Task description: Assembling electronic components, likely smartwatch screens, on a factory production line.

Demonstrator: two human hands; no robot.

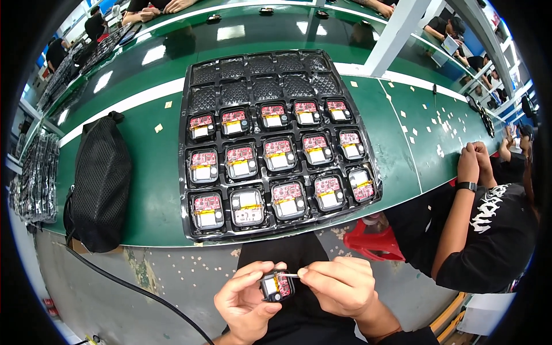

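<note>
A: L to R, what could bite us?

B: Far L, a black bag (98, 181) sits near the tabletop's (155, 201) left end; prob. harmless. Then our L hand (244, 299): thumb + fingers clamped on a small black unit (269, 286), off the tabletop, in front of its near edge. If we loosen, it'd prob. drop.

A: Tray (234, 92)?

B: Its near edge lies along the tabletop's near edge, so a knee bump might jolt it.

A: R side?

B: Our R hand (345, 287) has fingertips pinched together on a thin metal tool (292, 275), tip at the unit's red board (284, 286); can't tell if touching. Too much pressure might scratch parts.
</note>
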